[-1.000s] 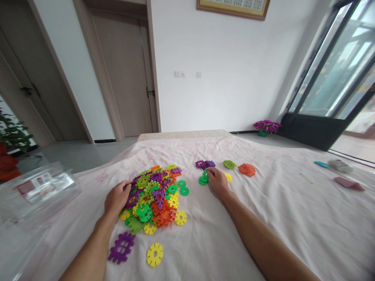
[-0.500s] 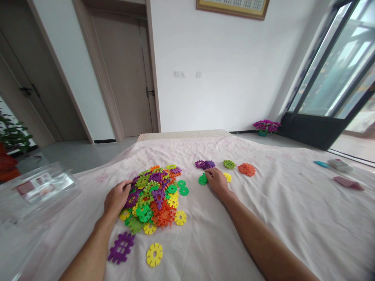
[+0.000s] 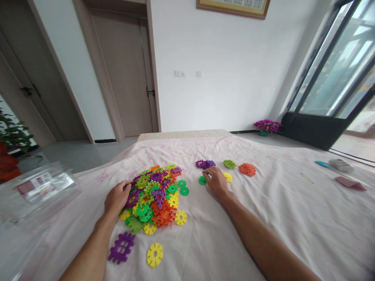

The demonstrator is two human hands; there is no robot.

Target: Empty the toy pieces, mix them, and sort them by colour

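My left hand (image 3: 116,199) rests against the left side of a heaped pile of plastic building pieces (image 3: 152,183), fingers loosely extended and holding nothing visible. Purple, green, yellow and orange notched squares, triangles and discs make up the heap. My right hand (image 3: 217,182) hovers beside a small stack of green notched discs (image 3: 202,180), fingers slightly apart and seemingly free of any piece. Just beyond it are purple pieces (image 3: 205,164). Yellow discs (image 3: 227,177) lie by its right side, partly covered by the hand. Farther right sit lime-green pieces (image 3: 229,164) and orange pieces (image 3: 247,169).
A purple window-shaped square (image 3: 122,248) and a yellow disc (image 3: 154,255) lie near me on the pale bedsheet (image 3: 202,242). To the left stands a clear plastic box (image 3: 43,191). A folded pinkish cloth (image 3: 350,183) and a whitish packet (image 3: 341,165) lie at far right.
My right hand has lifted slightly off the green discs, and its fingers have loosened. My left hand stays by the pile.
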